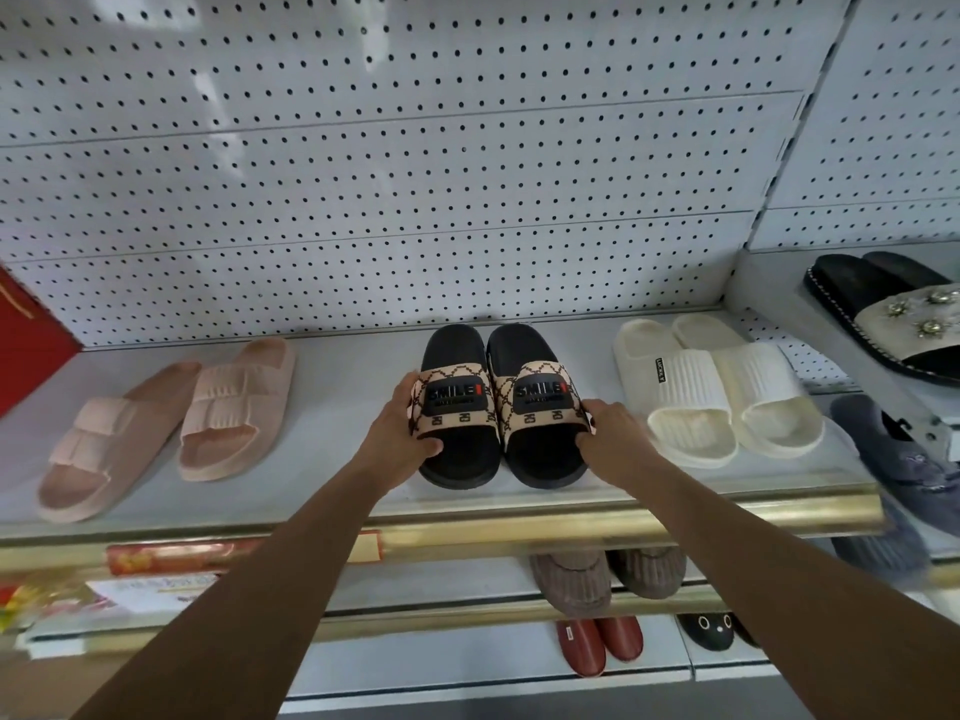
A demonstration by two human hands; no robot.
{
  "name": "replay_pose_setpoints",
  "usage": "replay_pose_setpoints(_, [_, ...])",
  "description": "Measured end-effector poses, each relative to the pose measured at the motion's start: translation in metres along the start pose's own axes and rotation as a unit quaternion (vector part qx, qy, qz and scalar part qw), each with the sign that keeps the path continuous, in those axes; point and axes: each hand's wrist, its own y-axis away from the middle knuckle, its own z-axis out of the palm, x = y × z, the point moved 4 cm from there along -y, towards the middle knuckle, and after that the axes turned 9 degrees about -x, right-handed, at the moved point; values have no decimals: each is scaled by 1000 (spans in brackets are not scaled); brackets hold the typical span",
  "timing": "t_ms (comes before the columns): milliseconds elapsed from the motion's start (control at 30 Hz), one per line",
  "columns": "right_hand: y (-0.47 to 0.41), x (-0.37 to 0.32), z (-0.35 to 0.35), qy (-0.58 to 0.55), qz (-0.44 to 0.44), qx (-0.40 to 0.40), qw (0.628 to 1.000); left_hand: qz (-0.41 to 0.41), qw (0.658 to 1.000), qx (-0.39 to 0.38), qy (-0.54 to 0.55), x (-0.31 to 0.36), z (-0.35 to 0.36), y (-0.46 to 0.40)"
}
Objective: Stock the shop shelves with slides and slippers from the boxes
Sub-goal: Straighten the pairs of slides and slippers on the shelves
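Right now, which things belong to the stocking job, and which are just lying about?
In the job: black SMILE slides, held by left hand and right hand; shelf.
Lying about: pink slides, cream slides, red box, brown slippers.

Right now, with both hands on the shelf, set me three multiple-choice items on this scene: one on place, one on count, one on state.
1. Where is the black pair of SMILE slides?
A. Between the pink pair and the cream pair
B. Left of the pink pair
C. On the shelf with the red slippers

2. How many pairs stand on this shelf board?
A. One
B. Three
C. Six

3. What are the hands doing?
A. Hanging idle
B. One on each slide of the pair
C. Both lifting a box

Key:
1 A, the pink pair lies to its left and the cream pair to its right.
2 B, pink, black and cream.
3 B, the left hand grips the left slide's strap edge and the right hand holds the right slide's side.
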Motion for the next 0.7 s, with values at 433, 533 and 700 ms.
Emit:
replay_pose_setpoints(433, [20, -128, 29, -97, -167, 159, 968, 75, 992, 99, -15, -24, -74, 29])
replay_pose_setpoints(533, [15, -167, 56, -103, -179, 143, 968, 119, 985, 115, -52, -41, -111, 46])
replay_pose_setpoints(700, [1, -240, 116, -96, -168, 45, 980, 94, 959, 220, -150, -93, -212, 75])
